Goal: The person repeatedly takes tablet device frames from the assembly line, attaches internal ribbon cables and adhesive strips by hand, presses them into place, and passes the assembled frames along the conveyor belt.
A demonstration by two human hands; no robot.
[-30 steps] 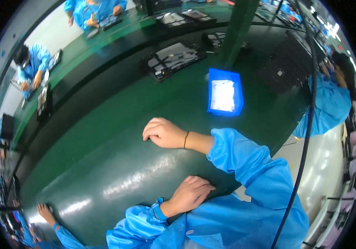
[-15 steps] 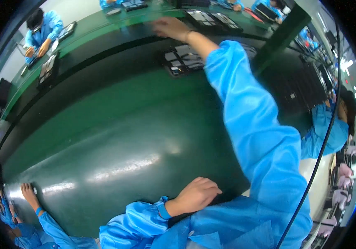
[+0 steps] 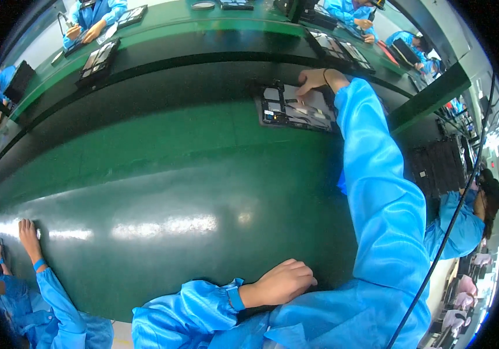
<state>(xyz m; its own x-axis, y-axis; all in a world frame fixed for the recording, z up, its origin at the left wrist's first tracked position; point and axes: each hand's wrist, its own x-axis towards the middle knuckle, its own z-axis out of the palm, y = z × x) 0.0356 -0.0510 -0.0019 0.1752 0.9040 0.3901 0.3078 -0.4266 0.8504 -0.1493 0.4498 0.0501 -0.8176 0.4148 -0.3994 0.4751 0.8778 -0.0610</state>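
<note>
On the far part of the green worktop lies an opened tablet [image 3: 272, 107], its dark frame showing grey panels and flat inner parts. My right hand [image 3: 314, 80] reaches out to its far edge, thumb over the inner side and the other fingers partly hidden behind; it appears to grip the edge. My blue sleeve covers what lies right of the tablet. Near the front edge of the worktop my left hand [image 3: 281, 282] rests palm down, fingers together and loosely curled, with nothing visible in it. A blue band circles that wrist.
Beyond a dark rail, more opened tablets [image 3: 342, 49] lie at the back right and another opened tablet [image 3: 98, 61] at the back left. A green post [image 3: 435, 96] and stacked black trays [image 3: 435, 166] stand at right. A co-worker's hand [image 3: 28, 235] rests at the left.
My right hand has come back from beyond the tablet, near the rail, to the tablet's far edge. The whole view has shifted; my left hand stays by the front edge.
</note>
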